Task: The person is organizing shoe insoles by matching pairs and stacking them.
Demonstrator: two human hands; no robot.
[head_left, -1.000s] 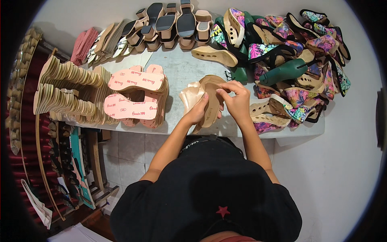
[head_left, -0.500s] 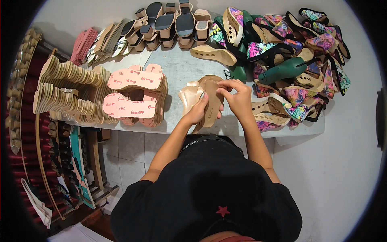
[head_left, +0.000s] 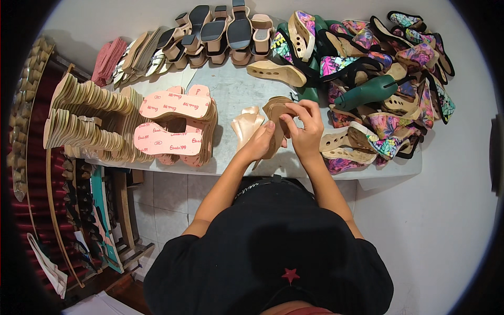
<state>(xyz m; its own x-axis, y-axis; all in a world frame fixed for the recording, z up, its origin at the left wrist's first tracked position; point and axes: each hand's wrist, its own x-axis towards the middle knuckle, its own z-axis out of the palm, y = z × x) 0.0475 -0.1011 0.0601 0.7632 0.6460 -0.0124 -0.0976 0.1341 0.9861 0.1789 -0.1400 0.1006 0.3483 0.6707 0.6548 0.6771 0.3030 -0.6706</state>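
A bundle of tan shoe insoles (head_left: 274,111) is held over the table's front part, its layers fanned at the far end. My left hand (head_left: 260,142) is closed round the bundle's left side, thumb on top. At the upper right edge of the insoles, my right hand (head_left: 306,123) pinches with thumb and index finger; which layers lie between the fingertips is hard to make out. Shiny beige satin-like pieces (head_left: 245,126) show folded to the left of the bundle, next to my left hand. Part of the bundle is hidden behind my fingers.
Stacked pink-topped sole shapes (head_left: 170,137) and rows of pale sole pieces (head_left: 89,128) stand to the left. Heeled sandals (head_left: 239,34) line the back. Colourful wedge shoes (head_left: 388,134) and a green shoe last (head_left: 367,93) are piled on the right. A rack (head_left: 107,220) stands lower left.
The bundle has tilted, so the top insole's printed face no longer shows and the layered edges do. My right hand has turned slightly, its fingers more upright at the insoles' edge.
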